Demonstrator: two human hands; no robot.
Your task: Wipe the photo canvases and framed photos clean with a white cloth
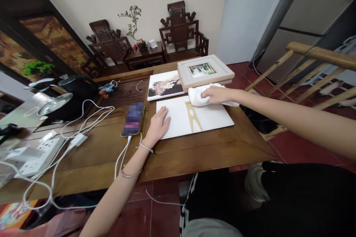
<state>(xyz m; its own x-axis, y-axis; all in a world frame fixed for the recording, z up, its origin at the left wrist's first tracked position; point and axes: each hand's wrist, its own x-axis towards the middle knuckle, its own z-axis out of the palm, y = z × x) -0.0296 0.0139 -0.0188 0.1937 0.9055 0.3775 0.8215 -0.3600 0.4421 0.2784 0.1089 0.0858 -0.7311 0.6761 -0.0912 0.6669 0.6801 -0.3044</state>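
A white flat panel point(178, 118) lies on the wooden table, with a tan folding stand leg point(192, 117) across its middle. My left hand point(159, 123) rests flat on the panel's left edge, fingers stretched out. Bunched under my right hand point(215, 94) is a white cloth point(197, 97), which my fingers grip against the panel's upper right part. Just behind the panel lie a photo panel point(167, 84) with a partly blurred picture and a pale wooden picture frame point(205, 71) holding a small photo.
A phone point(133, 119) on a charging cable lies left of the panel. Farther left are tangled white cables, a power strip point(41, 155) and a black pot point(72, 89). Carved chairs point(179, 26) stand by the wall; a bamboo chair point(314, 53) stands at the right.
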